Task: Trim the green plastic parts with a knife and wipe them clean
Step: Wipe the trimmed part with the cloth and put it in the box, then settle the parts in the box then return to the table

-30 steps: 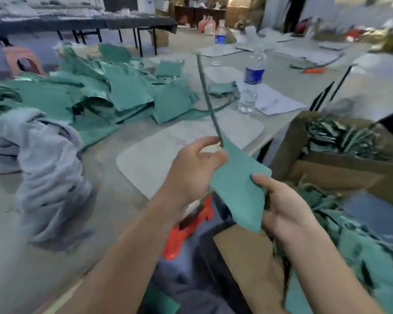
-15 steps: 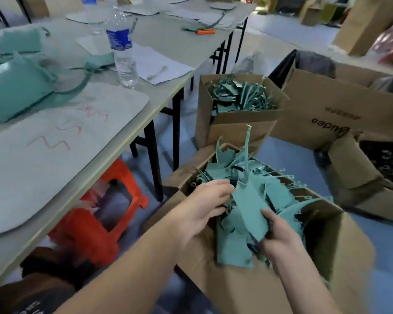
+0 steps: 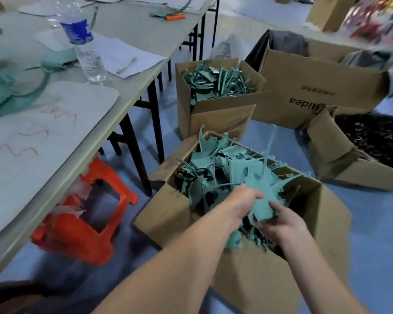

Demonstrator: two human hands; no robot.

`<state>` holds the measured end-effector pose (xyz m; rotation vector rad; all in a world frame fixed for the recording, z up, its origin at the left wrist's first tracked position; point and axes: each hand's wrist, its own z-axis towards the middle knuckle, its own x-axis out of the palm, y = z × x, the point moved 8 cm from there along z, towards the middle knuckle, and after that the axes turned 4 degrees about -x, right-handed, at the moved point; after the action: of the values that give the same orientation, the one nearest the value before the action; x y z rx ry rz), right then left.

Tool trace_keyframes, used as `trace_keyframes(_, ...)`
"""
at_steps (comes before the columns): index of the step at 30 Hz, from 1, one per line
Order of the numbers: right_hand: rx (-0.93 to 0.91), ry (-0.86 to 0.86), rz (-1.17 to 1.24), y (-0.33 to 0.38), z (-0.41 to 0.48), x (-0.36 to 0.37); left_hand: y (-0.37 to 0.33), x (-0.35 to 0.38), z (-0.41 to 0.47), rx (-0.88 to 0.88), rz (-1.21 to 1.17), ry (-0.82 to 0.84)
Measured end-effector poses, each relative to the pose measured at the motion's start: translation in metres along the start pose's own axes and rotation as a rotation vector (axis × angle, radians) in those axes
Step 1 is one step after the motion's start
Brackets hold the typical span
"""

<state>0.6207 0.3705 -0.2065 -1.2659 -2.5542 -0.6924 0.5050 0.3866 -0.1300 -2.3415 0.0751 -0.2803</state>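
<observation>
Left hand (image 3: pixel 244 200), right hand (image 3: pixel 283 224) grip green part (image 3: pixel 260 208) | over heaped box (image 3: pixel 247 282) | inside rim

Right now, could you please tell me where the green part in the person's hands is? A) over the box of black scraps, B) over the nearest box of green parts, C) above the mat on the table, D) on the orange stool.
B: the left hand and right hand both grip the green part over the nearest box, which is full of green parts.
</observation>
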Motion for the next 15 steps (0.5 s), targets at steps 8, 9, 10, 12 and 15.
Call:
trace_keyframes(8, -0.072, -0.093, 0.178, 0.040, 0.016, -0.028, -0.021, 0.037, -0.014, 0.042, 0.289, 0.063)
trace_keyframes(9, -0.062, -0.087, 0.156, 0.030, 0.022, -0.026, -0.019, 0.035, -0.017, 0.041, 0.335, 0.062)
trace_keyframes(10, -0.053, -0.085, 0.111, 0.014, 0.026, -0.025, -0.014, 0.031, -0.019, 0.025, 0.351, 0.060)
trace_keyframes(12, -0.017, -0.067, 0.024, -0.030, 0.034, -0.019, -0.005, 0.014, -0.020, -0.001, 0.364, 0.039)
trace_keyframes(15, 0.068, -0.009, -0.064, -0.100, 0.035, 0.005, -0.002, -0.029, -0.023, 0.027, 0.359, -0.077)
